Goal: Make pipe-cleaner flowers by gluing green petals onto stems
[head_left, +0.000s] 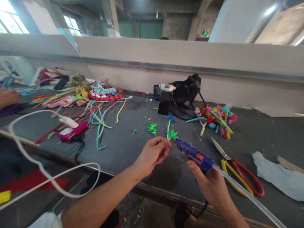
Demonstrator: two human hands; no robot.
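My left hand [155,153] is pinched closed at a small green pipe-cleaner flower [173,134], whose base is partly hidden by the fingertips. My right hand [211,182] is wrapped around the handle of a blue hot glue gun [193,154], its nozzle pointing left and almost touching the flower's base. A long clear glue stick [247,193] sticks out of the gun's rear. Just beyond my left fingertips lies a blue-tipped pipe-cleaner stem [168,125]. Short green, yellow and blue pipe-cleaner pieces [151,128] are heaped on the dark table [123,148].
Scissors [234,166] with red and yellow handles lie open at right, near a pale cloth [277,174]. Finished pipe-cleaner flowers [219,118] are piled behind. A phone [165,103] leans upright before a black bag [190,91]. White cable [35,161] loops from a magenta box [71,130]. Another person's hand [8,97] shows at left.
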